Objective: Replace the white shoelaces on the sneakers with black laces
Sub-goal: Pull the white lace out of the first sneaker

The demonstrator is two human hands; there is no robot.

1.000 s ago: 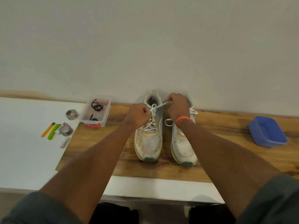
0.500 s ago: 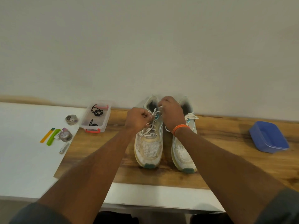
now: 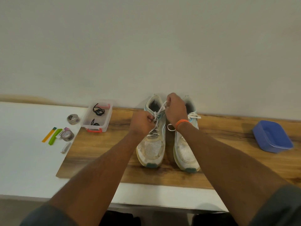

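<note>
Head: both hands (image 3: 143, 122) pinching white lace (image 3: 160, 110).

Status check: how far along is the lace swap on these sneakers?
Early. Nothing is swapped yet: the black laces lie in the clear box. In hand: the left hand and right hand pull at the white lace on the left sneaker, loosening its top. Left: unlace it, untie the right sneaker, and thread both black.
</note>
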